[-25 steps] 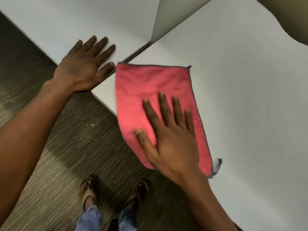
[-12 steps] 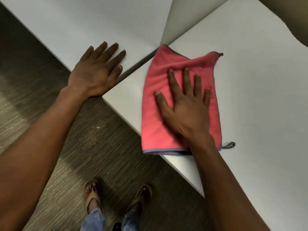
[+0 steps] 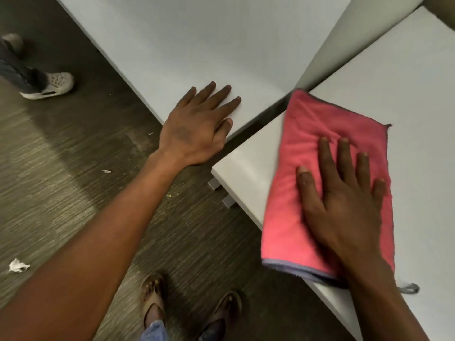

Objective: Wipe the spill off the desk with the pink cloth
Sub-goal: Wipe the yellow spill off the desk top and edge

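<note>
**Cloth flat on desk under right hand**

The cloth lies spread on the desk, near its corner, with the near hem overhanging the front edge. A grey loop shows at the near right corner. The right hand presses flat on the cloth, fingers straight and spread. No spill can be made out on the surface. The left hand rests flat on the neighbouring desk, fingers extended, thumb at its edge. Below: dark floor, the person's sandals, paper scrap, and another person's shoe at upper left
</note>
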